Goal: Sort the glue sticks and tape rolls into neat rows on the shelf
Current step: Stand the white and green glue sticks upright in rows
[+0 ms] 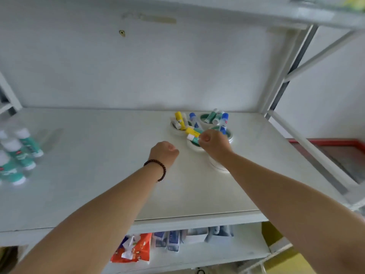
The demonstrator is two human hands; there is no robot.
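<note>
Left hand (165,153): closed into a loose fist over bare shelf (98,175), holding nothing visible; dark bead bracelet (158,169) at the wrist.
Right hand (214,144): closed around a green glue stick (193,137) at the pile.
Pile: mixed glue sticks (180,120) stand inside tape rolls (219,167), back right of shelf.
Left edge: green glue sticks (21,153) grouped upright, blurred.

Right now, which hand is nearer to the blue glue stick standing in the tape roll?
The right hand. It sits just left of the blue glue stick, almost touching. The left hand is farther left, apart from it.
</note>
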